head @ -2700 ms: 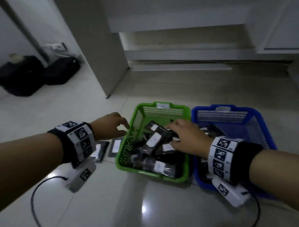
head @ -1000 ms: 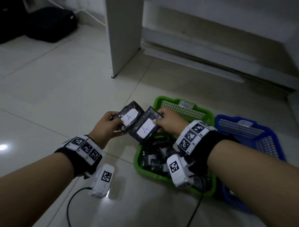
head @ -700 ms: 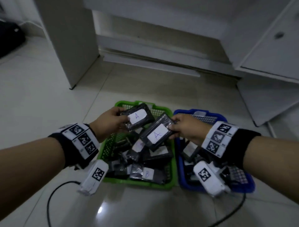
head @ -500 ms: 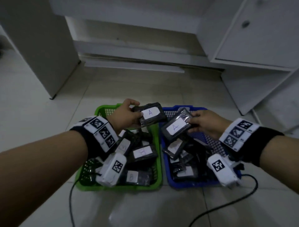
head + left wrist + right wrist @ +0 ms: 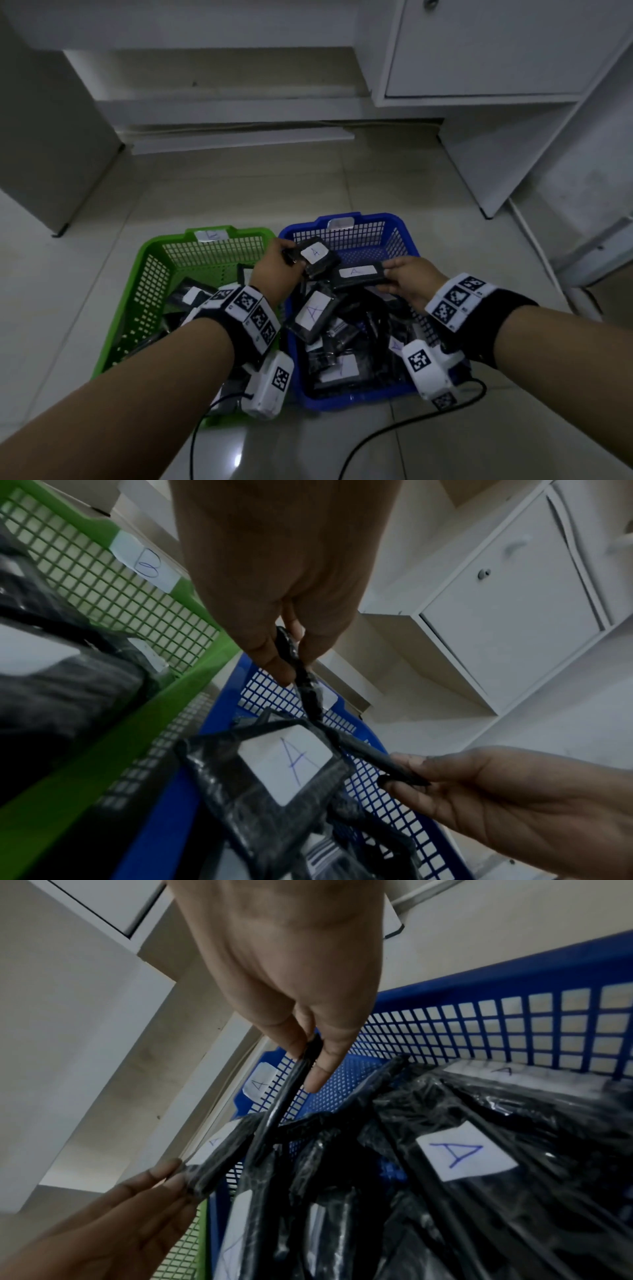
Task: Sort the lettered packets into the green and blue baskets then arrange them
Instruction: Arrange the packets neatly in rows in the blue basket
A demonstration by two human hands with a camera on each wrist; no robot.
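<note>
Baskets [image 5: 404, 240] on pale tile floor [image 5: 239, 192], white cabinets [image 5: 479, 51] behind.

Two bare forearms, no sleeves. Left hand [image 5: 275, 274] and right hand [image 5: 409, 279] ungloved. Black fabric wristband [image 5: 239, 337] on left wrist, overlaid with white strip [image 5: 251, 313] bearing square black-and-white fiducial markers. Matching black wristband [image 5: 498, 323] and white marker strip [image 5: 457, 301] on right wrist. White box-shaped camera module [image 5: 270, 385] under left wrist, one marker on its face; identical module [image 5: 430, 368] under right wrist. Black cable [image 5: 394, 431] from right module; black cable [image 5: 192, 445] from left.
</note>
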